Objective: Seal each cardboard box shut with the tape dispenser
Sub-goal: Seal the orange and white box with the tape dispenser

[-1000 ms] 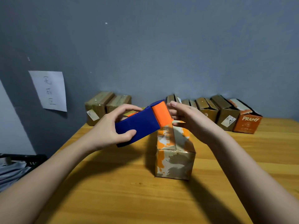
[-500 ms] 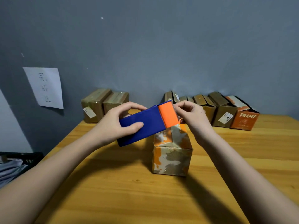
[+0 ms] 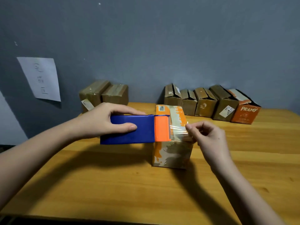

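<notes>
An orange and brown cardboard box (image 3: 172, 151) stands on the wooden table (image 3: 113, 184) in the middle. My left hand (image 3: 103, 122) grips the blue tape dispenser (image 3: 129, 132) with an orange front, held level just left of the box top. A short strip of clear tape (image 3: 178, 128) runs from the dispenser's orange end across the box top. My right hand (image 3: 206, 137) pinches the free end of that tape at the box's right top edge.
Two taped brown boxes (image 3: 103, 95) sit at the back left by the wall. A row of several boxes with loose flaps (image 3: 201, 101) lines the back right, ending in an orange PRAMY box (image 3: 245, 113). A paper sheet (image 3: 40, 78) hangs on the wall.
The dispenser has levelled out and dropped toward the box top. My right hand has pulled the tape end rightward, so a strip now spans the box top.
</notes>
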